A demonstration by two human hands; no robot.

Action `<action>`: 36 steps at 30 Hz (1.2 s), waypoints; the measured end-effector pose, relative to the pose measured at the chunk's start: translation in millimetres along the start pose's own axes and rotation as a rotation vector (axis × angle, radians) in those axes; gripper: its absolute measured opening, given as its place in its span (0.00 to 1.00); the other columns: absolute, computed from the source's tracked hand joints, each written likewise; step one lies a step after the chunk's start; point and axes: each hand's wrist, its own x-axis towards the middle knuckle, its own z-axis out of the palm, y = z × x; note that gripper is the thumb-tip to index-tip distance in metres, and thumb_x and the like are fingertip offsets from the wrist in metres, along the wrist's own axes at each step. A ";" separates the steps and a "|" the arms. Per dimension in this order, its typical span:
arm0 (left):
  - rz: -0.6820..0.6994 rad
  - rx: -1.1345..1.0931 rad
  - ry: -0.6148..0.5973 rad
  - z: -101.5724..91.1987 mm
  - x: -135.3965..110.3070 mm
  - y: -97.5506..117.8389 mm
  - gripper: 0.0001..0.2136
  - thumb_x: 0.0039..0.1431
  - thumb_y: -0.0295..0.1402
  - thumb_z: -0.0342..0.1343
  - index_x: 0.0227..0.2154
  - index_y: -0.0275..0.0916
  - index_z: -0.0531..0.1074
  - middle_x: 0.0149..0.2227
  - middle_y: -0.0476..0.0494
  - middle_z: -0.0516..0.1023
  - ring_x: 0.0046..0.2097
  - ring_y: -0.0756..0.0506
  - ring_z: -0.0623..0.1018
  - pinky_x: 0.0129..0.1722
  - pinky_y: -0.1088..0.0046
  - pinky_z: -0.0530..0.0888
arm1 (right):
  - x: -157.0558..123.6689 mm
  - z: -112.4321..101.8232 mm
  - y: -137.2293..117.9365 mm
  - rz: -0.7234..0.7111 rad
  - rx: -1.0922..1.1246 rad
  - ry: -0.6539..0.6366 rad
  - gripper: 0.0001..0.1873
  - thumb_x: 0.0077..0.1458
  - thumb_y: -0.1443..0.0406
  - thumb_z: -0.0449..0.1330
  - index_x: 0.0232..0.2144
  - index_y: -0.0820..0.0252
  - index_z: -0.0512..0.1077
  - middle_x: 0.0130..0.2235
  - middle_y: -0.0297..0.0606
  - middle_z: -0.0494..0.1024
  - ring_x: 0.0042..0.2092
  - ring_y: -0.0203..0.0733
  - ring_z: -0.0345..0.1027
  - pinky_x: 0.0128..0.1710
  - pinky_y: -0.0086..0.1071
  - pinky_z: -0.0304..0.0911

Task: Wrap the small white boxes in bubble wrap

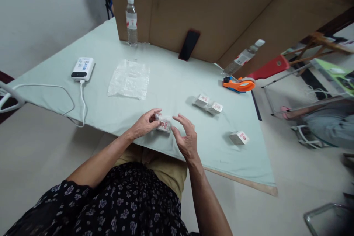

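My left hand [144,123] pinches a small white box with red print [164,124] near the front edge of the pale green table [171,81]. At the box's right side my right hand [186,136] touches it, thumb against it and fingers curled and apart above. Two more small white boxes [208,103] lie together to the right. A third box [239,137] sits alone further right near the table edge. A clear plastic bag [129,79] lies flat behind my hands.
A white power bank [82,68] with a cable lies at the left. Water bottles stand at the back [131,21] and lie at the right [243,57]. An orange tape dispenser [240,84] and a black phone [189,45] sit by the cardboard wall [221,3].
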 end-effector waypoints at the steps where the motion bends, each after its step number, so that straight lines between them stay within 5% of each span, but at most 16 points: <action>1: -0.009 -0.005 0.004 0.3 -0.4 1.0 0.28 0.54 0.33 0.60 0.58 0.34 0.66 0.55 0.36 0.73 0.45 0.47 0.76 0.48 0.68 0.73 | -5.4 -3.8 2.6 0.028 0.010 0.029 0.15 0.61 0.61 0.59 0.51 0.51 0.73 0.55 0.43 0.77 0.60 0.50 0.67 0.60 0.49 0.59; 4: -0.036 -0.031 0.035 4.1 -2.0 7.3 0.28 0.52 0.33 0.61 0.57 0.33 0.68 0.53 0.36 0.74 0.46 0.46 0.77 0.49 0.68 0.73 | -20.6 -13.0 13.2 0.119 0.055 0.039 0.17 0.59 0.61 0.61 0.52 0.52 0.73 0.54 0.44 0.77 0.59 0.50 0.68 0.59 0.49 0.62; 9: -0.020 -0.114 0.049 24.7 3.3 21.5 0.30 0.52 0.35 0.62 0.58 0.34 0.67 0.51 0.38 0.75 0.46 0.46 0.76 0.48 0.69 0.74 | -31.8 -15.9 29.2 0.301 0.262 -0.122 0.44 0.50 0.56 0.69 0.65 0.53 0.57 0.65 0.52 0.63 0.62 0.55 0.64 0.52 0.47 0.68; 11: -0.017 -0.147 0.027 40.5 12.0 24.6 0.29 0.52 0.35 0.62 0.58 0.34 0.67 0.50 0.38 0.75 0.46 0.46 0.76 0.48 0.69 0.73 | -32.5 -17.4 35.7 0.341 0.310 -0.095 0.48 0.49 0.54 0.69 0.66 0.54 0.54 0.66 0.54 0.62 0.62 0.56 0.64 0.52 0.47 0.68; 19: -0.091 -0.174 -0.072 141.9 76.1 27.8 0.33 0.51 0.29 0.60 0.61 0.30 0.62 0.41 0.42 0.76 0.40 0.48 0.75 0.43 0.73 0.72 | -58.5 -52.6 68.0 0.474 0.163 0.367 0.37 0.52 0.53 0.66 0.60 0.58 0.62 0.59 0.54 0.70 0.57 0.55 0.69 0.48 0.47 0.69; 26: -0.139 0.036 -0.006 208.5 123.0 19.6 0.31 0.52 0.29 0.61 0.61 0.34 0.62 0.46 0.40 0.76 0.44 0.46 0.76 0.46 0.72 0.72 | -85.4 -66.4 80.6 0.536 0.105 0.472 0.30 0.54 0.55 0.63 0.57 0.58 0.65 0.58 0.53 0.71 0.54 0.53 0.71 0.43 0.44 0.71; 32: -0.022 0.273 0.104 226.9 134.0 17.1 0.23 0.54 0.32 0.61 0.54 0.35 0.69 0.50 0.35 0.75 0.47 0.42 0.77 0.50 0.66 0.72 | -93.6 -58.4 84.1 0.457 -0.013 0.483 0.26 0.57 0.59 0.61 0.56 0.59 0.66 0.53 0.51 0.75 0.50 0.50 0.73 0.45 0.44 0.71; 36: 0.171 0.404 0.150 201.4 111.1 13.2 0.15 0.61 0.36 0.55 0.49 0.37 0.72 0.49 0.36 0.75 0.49 0.42 0.76 0.52 0.64 0.73 | -95.5 -58.9 82.5 0.394 -0.062 0.471 0.24 0.59 0.60 0.60 0.56 0.60 0.67 0.52 0.51 0.75 0.49 0.48 0.73 0.44 0.43 0.72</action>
